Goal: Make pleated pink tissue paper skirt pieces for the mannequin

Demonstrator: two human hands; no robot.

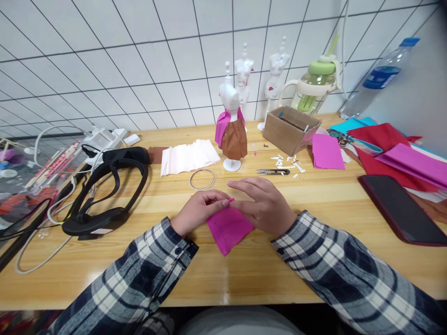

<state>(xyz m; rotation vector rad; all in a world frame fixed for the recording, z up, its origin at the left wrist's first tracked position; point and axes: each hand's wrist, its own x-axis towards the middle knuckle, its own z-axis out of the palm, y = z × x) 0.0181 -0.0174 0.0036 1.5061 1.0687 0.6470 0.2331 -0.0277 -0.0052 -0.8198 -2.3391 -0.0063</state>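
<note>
A piece of magenta cloth lies at a slant near the front of the table, a thin folded strip along its far edge. My left hand pinches that far edge between thumb and fingers. From the other side, my right hand grips the same edge close to the left thumb, its upper fingers stretched out above the cloth. Part of the cloth's right side is hidden by the right hand. Beyond my hands stands a small white dress form with a brown skirt and magenta cloth on it.
Thread snips and white scraps lie beyond my right hand, a hoop beyond my left. A cardboard box, magenta sheet and phone stand or lie rightward; a black headset and cables lie leftward.
</note>
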